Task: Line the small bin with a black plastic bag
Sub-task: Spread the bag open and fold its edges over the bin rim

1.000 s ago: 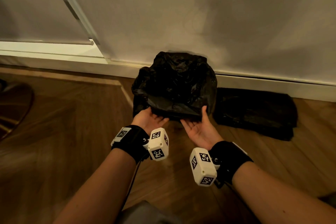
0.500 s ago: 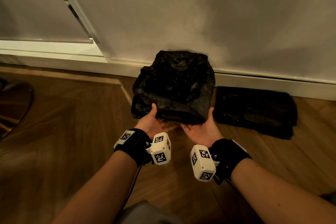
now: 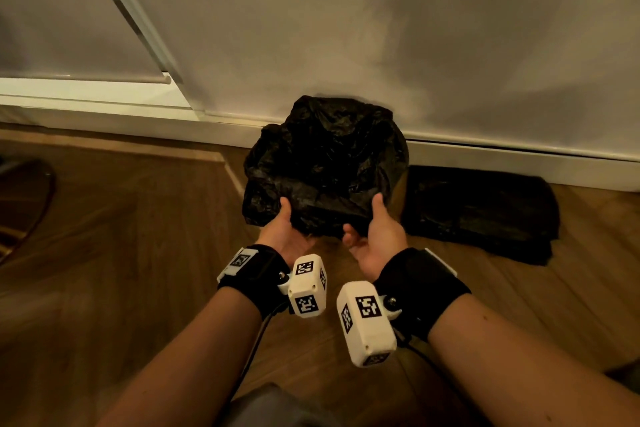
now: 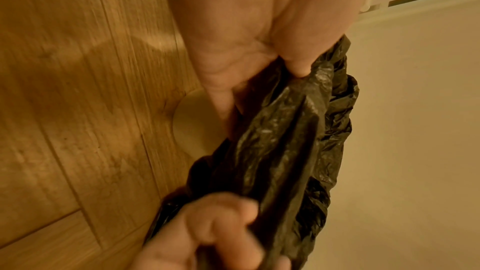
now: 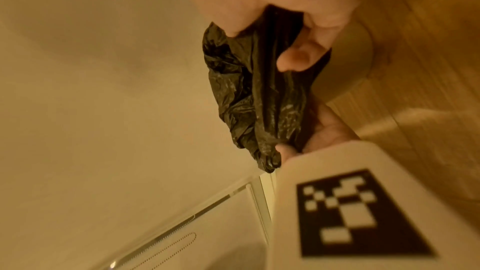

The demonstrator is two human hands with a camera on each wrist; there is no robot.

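Black plastic bag (image 3: 325,163) is pinched at its near hem by left hand (image 3: 284,229) and right hand (image 3: 377,236), fingers curled, likely for stretching over the small bin (image 4: 193,124)

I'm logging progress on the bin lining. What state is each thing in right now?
Black bag: opened, crumpled, draped over the bin.
Small bin: mostly covered.
Left hand: grips the bag's near edge.
Right hand: grips the bag's near edge.
Folded black bags: flat on the floor.

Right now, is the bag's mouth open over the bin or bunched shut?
Open: the black bag shows a dark hollow. Left hand and right hand grip its near edge.
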